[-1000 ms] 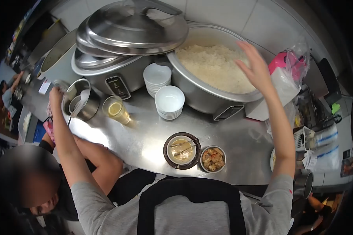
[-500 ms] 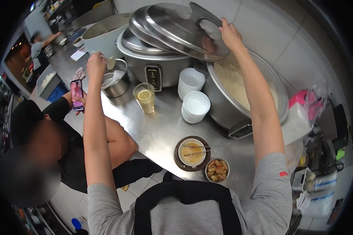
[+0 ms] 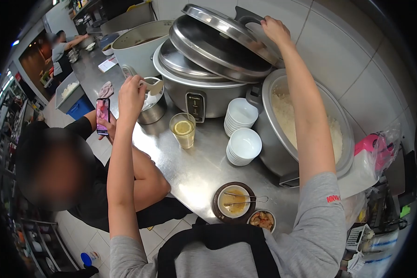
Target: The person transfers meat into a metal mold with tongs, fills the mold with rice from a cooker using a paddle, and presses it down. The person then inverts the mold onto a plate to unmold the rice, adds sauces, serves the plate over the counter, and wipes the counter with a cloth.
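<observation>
My left hand is closed around a cream-coloured rice paddle, raised beside a steel pot with something white inside. My right hand grips the dark handle of a steel lid. That lid is tilted, its right edge by the open rice cooker and its left part over another lid. Cooked rice shows inside the open cooker, partly behind my right forearm. A second rice cooker stands to its left, with lids piled on top.
Between cookers and counter edge stand stacked white bowls, a glass with lemon, a sauce bowl with tongs and a food bowl. A person holding a phone is close on my left; another works farther back.
The view has shifted, so the counter sits lower and farther right. The held lid has tipped, opening a gap above the lid beneath. More of the paddle shows beside my left hand.
</observation>
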The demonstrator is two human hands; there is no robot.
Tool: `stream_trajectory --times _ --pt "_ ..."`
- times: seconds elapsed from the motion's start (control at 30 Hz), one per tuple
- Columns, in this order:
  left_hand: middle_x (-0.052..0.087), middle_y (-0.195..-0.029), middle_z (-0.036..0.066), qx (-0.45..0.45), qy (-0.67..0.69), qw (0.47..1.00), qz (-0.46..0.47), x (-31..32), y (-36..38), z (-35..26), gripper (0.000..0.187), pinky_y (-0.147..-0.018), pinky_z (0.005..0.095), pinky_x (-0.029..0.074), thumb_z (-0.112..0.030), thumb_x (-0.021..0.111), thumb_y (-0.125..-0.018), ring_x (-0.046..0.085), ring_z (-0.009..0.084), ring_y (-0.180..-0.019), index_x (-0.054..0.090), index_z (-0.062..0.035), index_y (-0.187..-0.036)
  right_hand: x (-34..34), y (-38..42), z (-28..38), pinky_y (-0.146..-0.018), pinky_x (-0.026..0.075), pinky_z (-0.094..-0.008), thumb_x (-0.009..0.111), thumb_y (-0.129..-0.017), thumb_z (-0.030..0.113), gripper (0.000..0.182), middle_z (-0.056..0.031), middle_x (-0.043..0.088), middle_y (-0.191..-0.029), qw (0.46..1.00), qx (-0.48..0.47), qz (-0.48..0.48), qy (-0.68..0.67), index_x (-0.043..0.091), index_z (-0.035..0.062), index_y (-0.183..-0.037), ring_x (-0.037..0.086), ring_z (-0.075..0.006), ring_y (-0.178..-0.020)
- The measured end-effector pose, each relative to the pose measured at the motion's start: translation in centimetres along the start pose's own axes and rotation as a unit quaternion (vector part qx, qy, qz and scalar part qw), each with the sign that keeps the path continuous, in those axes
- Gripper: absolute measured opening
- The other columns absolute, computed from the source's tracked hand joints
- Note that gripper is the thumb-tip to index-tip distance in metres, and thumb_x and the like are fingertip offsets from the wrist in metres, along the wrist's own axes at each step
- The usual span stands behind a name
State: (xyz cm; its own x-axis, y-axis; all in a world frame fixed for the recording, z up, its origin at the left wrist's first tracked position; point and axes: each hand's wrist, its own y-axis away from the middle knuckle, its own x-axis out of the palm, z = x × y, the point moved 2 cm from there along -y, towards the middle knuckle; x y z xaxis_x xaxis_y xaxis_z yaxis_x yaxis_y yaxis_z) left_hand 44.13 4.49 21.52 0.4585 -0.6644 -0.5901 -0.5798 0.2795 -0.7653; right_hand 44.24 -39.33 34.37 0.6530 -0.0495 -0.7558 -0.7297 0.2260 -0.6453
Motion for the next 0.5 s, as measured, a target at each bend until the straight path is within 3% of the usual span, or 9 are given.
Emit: stream_trajectory --times 0.17,0.23,0.33,0.37,0.47,0.5 --pt "0.057 -0.077 0.013 -0.004 0.019 1.0 0.01 0.5 0.3 -1.0 0.014 -0.06 0.0344 0.045 -0.006 0.062 -0.075 0.058 0.026 -0.065 0.058 0.0005 -0.087 0.1 0.6 -1.1 -0.091 0.042 -0.0452 0.047 -0.084 0.032 0.04 -0.0202 0.055 -0.117 0.996 0.056 0.068 0.012 0.052 0.0086 -0.116 0.052 -0.0362 -0.109" --pt "0.058 -0.08 0.015 -0.031 0.045 0.998 0.023 0.8 0.3 -1.3 0.015 -0.067 0.0414 0.045 -0.008 0.061 -0.074 0.058 0.0347 -0.075 0.058 -0.0013 -0.088 0.9 0.5 -1.6 -0.095 0.04 -0.0445 0.048 -0.084 0.037 0.052 -0.0196 0.049 -0.125 0.996 0.041 0.082 0.011 0.043 0.0097 -0.128 0.048 -0.0354 -0.115" --pt "0.059 -0.079 0.014 -0.007 0.025 1.0 0.006 0.8 0.3 -1.2 0.015 -0.063 0.034 0.046 -0.007 0.061 -0.075 0.06 0.027 -0.068 0.059 0.0006 -0.087 1.4 0.5 -2.1 -0.097 0.037 -0.044 0.049 -0.084 0.042 0.064 -0.0209 0.045 -0.129 0.995 0.043 0.087 -0.012 0.032 0.01 -0.136 0.045 -0.036 -0.118" --pt "0.059 -0.079 0.015 0.001 0.014 1.0 0.004 0.7 0.3 -1.3 0.015 -0.063 0.0352 0.046 -0.007 0.061 -0.075 0.059 0.0283 -0.069 0.059 0.0005 -0.087 1.6 0.4 -2.5 -0.097 0.037 -0.044 0.049 -0.084 0.042 0.064 -0.0209 0.045 -0.129 0.995 0.038 0.089 -0.016 0.032 0.01 -0.136 0.045 -0.036 -0.118" --pt "0.058 -0.078 0.015 -0.01 0.017 1.0 0.015 0.1 0.4 -1.5 0.015 -0.063 0.0366 0.046 -0.007 0.061 -0.074 0.059 0.0295 -0.07 0.059 0.0006 -0.087 1.9 0.3 -1.8 -0.098 0.036 -0.0427 0.051 -0.084 0.045 0.069 -0.0212 0.044 -0.13 0.996 0.049 0.062 -0.038 0.027 0.01 -0.138 0.043 -0.0352 -0.12" --pt "0.058 -0.078 0.016 -0.009 0.031 0.999 0.014 0.2 0.4 -1.5 0.016 -0.064 0.0389 0.045 -0.008 0.062 -0.074 0.059 0.0306 -0.071 0.059 0.0007 -0.087 0.9 1.3 -1.4 -0.099 0.035 -0.0426 0.051 -0.084 0.046 0.07 -0.0226 0.044 -0.13 0.999 0.051 -0.001 0.004 0.026 0.0096 -0.138 0.043 -0.0348 -0.121"
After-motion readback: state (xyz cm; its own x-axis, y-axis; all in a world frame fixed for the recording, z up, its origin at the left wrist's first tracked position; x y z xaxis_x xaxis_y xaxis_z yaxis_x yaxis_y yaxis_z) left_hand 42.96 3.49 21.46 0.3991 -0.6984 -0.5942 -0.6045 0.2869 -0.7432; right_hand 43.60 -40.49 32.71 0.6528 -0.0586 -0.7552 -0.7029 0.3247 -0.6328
